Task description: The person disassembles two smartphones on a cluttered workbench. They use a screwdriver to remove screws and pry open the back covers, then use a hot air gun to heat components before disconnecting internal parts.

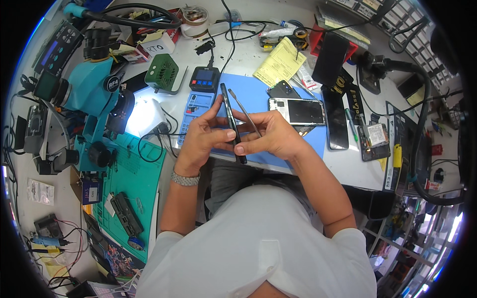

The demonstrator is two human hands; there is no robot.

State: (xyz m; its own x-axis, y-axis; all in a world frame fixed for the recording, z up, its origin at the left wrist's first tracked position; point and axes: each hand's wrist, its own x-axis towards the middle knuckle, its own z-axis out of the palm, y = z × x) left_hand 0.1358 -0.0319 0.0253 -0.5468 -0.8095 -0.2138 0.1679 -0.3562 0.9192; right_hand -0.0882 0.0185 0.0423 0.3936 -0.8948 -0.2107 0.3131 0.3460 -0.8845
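Observation:
My left hand (202, 136) is closed on a dark phone (228, 108), held edge-on and tilted over a light blue mat (239, 83), its thumb pressed on the phone's side. My right hand (271, 134) grips the same phone near its lower end and also holds a thin metal pry tool (240, 104) angled up beside it. Right of my hands lie an opened phone (300, 111) with white frame, a phone back (281, 90) with a camera bump, and a long dark phone (338, 130). A small screened device (203, 78) sits beyond my left hand.
A teal microscope (87, 84) stands at left above a green mat (149, 164). Beyond lie a green fan (161, 72), yellow paper (280, 59) and a red tray (318, 42) with a dark phone leaning on it. At right are a disassembled phone (375, 141) and a black arm (426, 129).

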